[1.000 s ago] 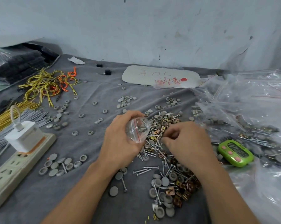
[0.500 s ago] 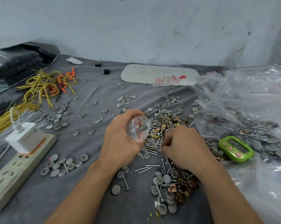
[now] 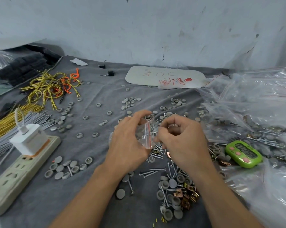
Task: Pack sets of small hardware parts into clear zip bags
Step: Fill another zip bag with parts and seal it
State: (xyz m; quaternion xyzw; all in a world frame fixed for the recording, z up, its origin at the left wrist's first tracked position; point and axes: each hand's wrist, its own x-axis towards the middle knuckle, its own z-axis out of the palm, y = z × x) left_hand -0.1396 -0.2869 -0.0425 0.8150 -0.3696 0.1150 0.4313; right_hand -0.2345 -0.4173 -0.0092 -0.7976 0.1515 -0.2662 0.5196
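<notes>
Head view: left hand [image 3: 129, 145] grips zip bag [image 3: 143, 135]; right hand [image 3: 180, 139] pinches screws [image 3: 153, 131] at its mouth, best held wide.

a green timer [image 3: 243, 155] sits right, a power strip [image 3: 18, 171] with white charger [image 3: 29, 138] left.

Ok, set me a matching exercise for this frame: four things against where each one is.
Things:
1. clear zip bag
2. green timer
3. white charger
4. yellow and orange wires

Places:
A. plugged into the power strip
B. held by the left hand
C. far left on the grey cloth
D. right of the right hand

Pairs: 1-B, 2-D, 3-A, 4-C.
</notes>
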